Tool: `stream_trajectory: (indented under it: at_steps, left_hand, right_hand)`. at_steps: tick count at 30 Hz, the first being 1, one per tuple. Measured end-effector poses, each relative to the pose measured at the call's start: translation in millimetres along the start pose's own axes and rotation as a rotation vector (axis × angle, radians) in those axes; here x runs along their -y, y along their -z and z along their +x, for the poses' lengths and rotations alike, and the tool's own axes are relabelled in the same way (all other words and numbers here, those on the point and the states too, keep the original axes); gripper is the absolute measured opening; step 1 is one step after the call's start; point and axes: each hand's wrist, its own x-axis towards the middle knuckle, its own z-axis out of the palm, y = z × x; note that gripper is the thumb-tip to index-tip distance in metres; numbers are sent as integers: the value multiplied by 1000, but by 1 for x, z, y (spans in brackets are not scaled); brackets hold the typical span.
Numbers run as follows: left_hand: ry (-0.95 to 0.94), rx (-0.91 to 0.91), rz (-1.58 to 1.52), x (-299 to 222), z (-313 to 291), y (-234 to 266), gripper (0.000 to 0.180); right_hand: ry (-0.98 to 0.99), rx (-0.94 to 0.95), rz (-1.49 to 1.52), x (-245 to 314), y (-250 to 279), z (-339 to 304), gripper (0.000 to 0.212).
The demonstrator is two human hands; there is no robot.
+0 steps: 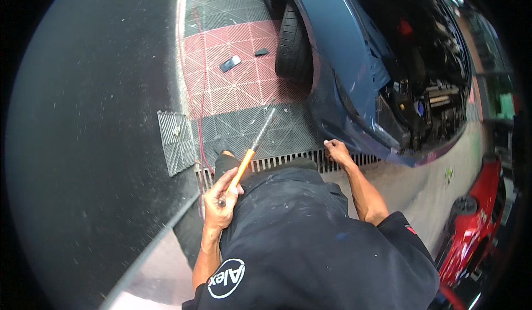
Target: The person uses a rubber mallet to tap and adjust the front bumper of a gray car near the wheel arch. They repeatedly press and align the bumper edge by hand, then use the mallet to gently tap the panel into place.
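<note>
My left hand (220,200) is closed around the orange grip of a long, thin rod-like tool (244,165). Its narrow silvery shaft points up and away to the right, over the floor tiles; the exact kind of tool is unclear. Low by the front bumper (354,130) of a blue car (338,27), my right hand (337,151) has its fingers curled in at the bumper's edge. Whatever lies between those fingers, if anything, is too small to make out. The car's front wheel (292,47) stands beyond, turned outward.
A phone (230,63) and a small dark object (261,52) lie on red floor tiles (244,94). A red hose (204,83) runs along their left side. A loose grey tile (176,142) lies near a drain grate (277,159). The engine bay (432,102) is exposed; a red car (479,227) stands right.
</note>
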Motion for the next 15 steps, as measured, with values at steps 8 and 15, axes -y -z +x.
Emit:
stream_trajectory:
  at_steps: [8, 15]
  left_hand:
    - [145, 325, 84, -66, 128, 123, 56]
    - [211, 494, 239, -88, 248, 115, 60]
  right_hand:
    - [-205, 16, 275, 96, -115, -30, 36]
    - [-266, -190, 823, 184, -160, 30, 52]
